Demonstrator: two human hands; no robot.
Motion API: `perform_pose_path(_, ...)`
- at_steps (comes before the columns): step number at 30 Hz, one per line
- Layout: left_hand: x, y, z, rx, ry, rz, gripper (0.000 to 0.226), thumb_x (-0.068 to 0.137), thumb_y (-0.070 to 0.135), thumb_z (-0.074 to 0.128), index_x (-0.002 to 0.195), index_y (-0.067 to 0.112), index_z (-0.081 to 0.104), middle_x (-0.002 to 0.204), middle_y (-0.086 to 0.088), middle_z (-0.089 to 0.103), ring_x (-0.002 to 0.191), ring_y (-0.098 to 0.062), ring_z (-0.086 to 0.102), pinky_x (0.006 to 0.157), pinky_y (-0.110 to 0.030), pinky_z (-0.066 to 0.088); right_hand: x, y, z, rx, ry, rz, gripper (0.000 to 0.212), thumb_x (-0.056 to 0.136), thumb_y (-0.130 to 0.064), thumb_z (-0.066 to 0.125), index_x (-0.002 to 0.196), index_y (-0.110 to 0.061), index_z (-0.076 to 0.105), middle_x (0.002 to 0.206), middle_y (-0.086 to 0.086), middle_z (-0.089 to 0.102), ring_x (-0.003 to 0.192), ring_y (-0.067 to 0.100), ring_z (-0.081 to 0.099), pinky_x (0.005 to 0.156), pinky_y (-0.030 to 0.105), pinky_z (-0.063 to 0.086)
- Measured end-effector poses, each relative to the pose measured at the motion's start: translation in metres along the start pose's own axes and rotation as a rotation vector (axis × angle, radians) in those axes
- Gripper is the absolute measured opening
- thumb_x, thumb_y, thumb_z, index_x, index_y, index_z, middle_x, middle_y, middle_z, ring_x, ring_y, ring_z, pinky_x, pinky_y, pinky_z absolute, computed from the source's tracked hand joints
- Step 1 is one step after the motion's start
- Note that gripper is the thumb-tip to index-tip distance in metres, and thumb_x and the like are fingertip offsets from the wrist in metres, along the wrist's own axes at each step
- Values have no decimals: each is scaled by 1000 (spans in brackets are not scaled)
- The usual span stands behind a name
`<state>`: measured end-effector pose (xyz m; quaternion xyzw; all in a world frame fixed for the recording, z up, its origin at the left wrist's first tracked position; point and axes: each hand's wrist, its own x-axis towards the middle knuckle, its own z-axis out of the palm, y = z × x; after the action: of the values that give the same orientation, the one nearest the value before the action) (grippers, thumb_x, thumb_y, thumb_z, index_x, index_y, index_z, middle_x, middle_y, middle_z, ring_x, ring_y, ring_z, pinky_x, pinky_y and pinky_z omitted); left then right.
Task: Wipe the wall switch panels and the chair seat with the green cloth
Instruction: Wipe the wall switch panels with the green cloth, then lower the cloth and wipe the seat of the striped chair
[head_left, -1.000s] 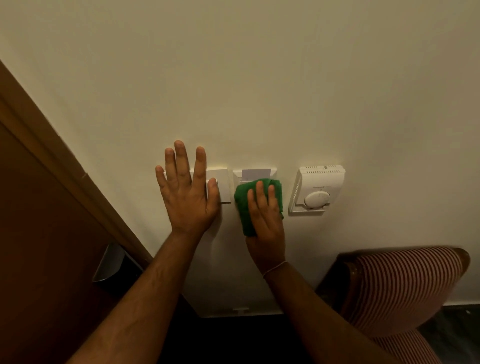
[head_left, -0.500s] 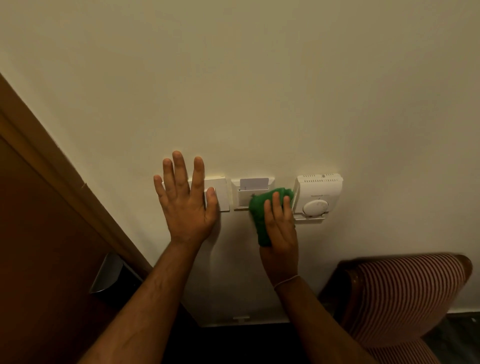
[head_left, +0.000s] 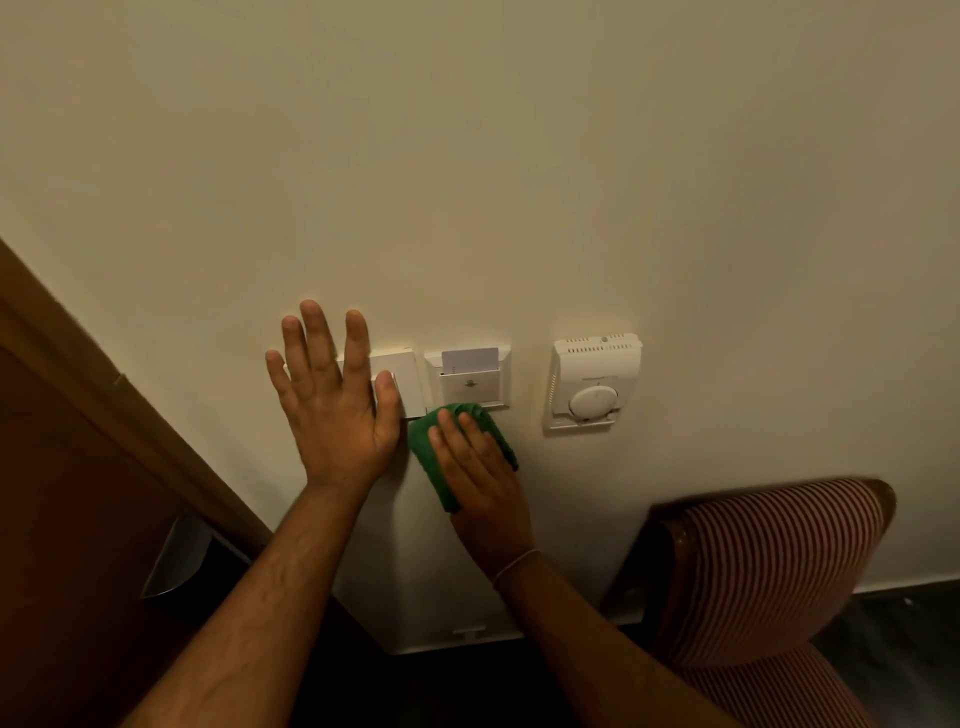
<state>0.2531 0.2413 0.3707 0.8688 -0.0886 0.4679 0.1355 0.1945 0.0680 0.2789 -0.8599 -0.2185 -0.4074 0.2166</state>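
Three white panels sit in a row on the cream wall. My left hand (head_left: 332, 400) lies flat with fingers spread over the left switch panel (head_left: 402, 379), hiding most of it. The middle key-card panel (head_left: 470, 382) holds a pale card and is uncovered. My right hand (head_left: 480, 473) presses the folded green cloth (head_left: 441, 452) against the wall just below that panel's lower edge. The thermostat panel (head_left: 595, 384) with a round dial is to the right, untouched. The striped chair (head_left: 769, 566) stands at the lower right; its seat is mostly out of frame.
A brown wooden door frame (head_left: 119, 415) runs diagonally down the left side, with a metal door handle (head_left: 174, 564) near my left forearm. A white skirting piece (head_left: 467, 631) meets the dark floor below the panels.
My right hand with the green cloth has slid left and down, from the thermostat's edge to below the key-card panel. My left hand stays flat on the left switch panel.
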Motion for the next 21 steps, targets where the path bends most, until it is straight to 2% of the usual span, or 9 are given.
perform_pose_path(2, 0, 3, -3, 19, -29, -16, 72, 117, 53, 21, 179, 30, -10, 183, 2, -28, 172, -20, -24, 137, -47, -18, -7, 1, -9, 11, 1, 71, 61, 106, -10, 53, 163, -15, 30, 172, 3, 27, 164, 23, 21, 135, 40, 16)
perform_pose_path(6, 0, 7, -17, 88, -102, -25, 74, 117, 56, 20, 179, 30, -11, 184, -1, -27, 172, -20, -25, 137, -47, -21, -8, -1, -29, 19, -7, 107, 65, 105, -16, 54, 164, -20, 26, 176, -4, 17, 164, 24, 19, 133, 45, 21)
perform_pose_path(9, -10, 9, -38, 94, -131, -91, 76, 116, 60, 20, 179, 29, -8, 185, -2, -21, 173, -20, -21, 135, -46, -25, -4, -8, -46, 54, 28, 102, 68, 104, -15, 58, 164, -21, 26, 177, -7, 13, 164, 25, 19, 135, 40, 16)
perform_pose_path(11, -29, 14, -53, 85, -133, -153, 77, 115, 59, 20, 180, 28, -7, 186, -3, -20, 173, -20, -20, 134, -45, -26, -4, -14, -55, 64, 54, 106, 67, 104, -13, 60, 162, -19, 28, 177, -6, 15, 164, 25, 20, 135, 40, 17)
perform_pose_path(14, -80, 25, -66, 79, -190, -148, 81, 112, 55, 30, 181, 27, -3, 188, -6, -13, 175, -22, -15, 136, -45, -22, -17, -17, -68, 71, 56, 109, 61, 105, -12, 60, 160, -14, 35, 173, 2, 27, 162, 28, 25, 133, 45, 23)
perform_pose_path(18, -157, 53, -66, 87, -369, -88, 85, 108, 52, 37, 180, 32, -3, 188, -5, -10, 175, -22, -13, 137, -46, -17, -60, -3, -84, 56, -4, 105, 46, 110, -8, 51, 156, -7, 45, 169, 11, 35, 160, 34, 31, 132, 48, 27)
perform_pose_path(21, -203, 77, -56, 91, -494, -24, 85, 108, 52, 39, 181, 29, 1, 189, -7, -6, 175, -23, -11, 138, -46, -11, -105, 15, -99, 25, -104, 176, 52, 105, -2, 56, 156, -6, 46, 170, 12, 35, 160, 34, 31, 130, 49, 31)
